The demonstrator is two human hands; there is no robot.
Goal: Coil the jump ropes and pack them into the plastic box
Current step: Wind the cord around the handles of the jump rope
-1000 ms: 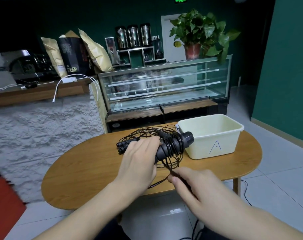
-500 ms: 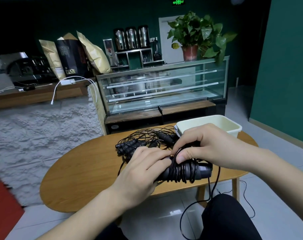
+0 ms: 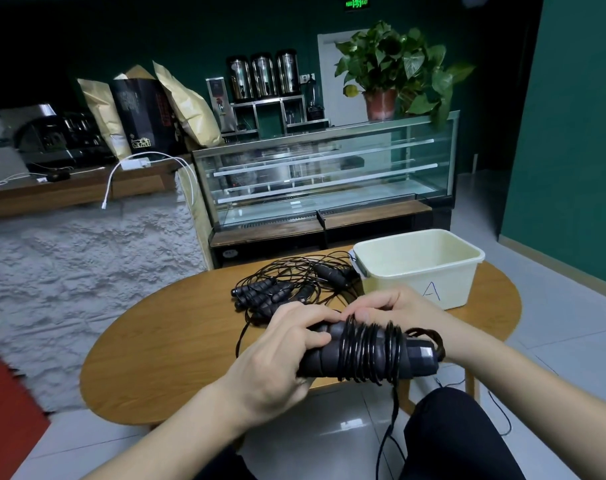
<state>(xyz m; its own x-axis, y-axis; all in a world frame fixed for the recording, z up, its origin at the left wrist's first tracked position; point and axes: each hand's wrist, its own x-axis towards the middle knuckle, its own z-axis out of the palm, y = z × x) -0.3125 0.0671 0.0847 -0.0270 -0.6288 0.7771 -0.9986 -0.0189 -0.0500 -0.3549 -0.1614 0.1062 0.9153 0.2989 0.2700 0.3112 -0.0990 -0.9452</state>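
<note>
We grip the black handles (image 3: 332, 355) of one jump rope in our left hand (image 3: 277, 355), fingers and thumb curled round their left end, holding them level above the near edge of the oval wooden table (image 3: 163, 355). The cord (image 3: 367, 351) is wound in tight turns round the middle and right part of the handles, and a loose length hangs from the coil past our dark trouser leg (image 3: 457, 438) toward the tiled floor (image 3: 329, 441). Our right hand (image 3: 398, 310) sits just behind the coil, fingers bent over its top and touching the cord; whether they pinch it we cannot tell. On the table beyond our hands lies a tangle of the other jump ropes (image 3: 284, 289), several dark handles bunched side by side with cords looping toward the plastic box (image 3: 450, 282). The cream box, marked with a letter A on its near wall, stands on the right part of the table, just right of the tangle, its far rim near the table's back edge. Bare tabletop lies to the left of the tangle. Behind the table stands a glass display case (image 3: 326, 174) with a potted plant (image 3: 395, 71) on top.
</note>
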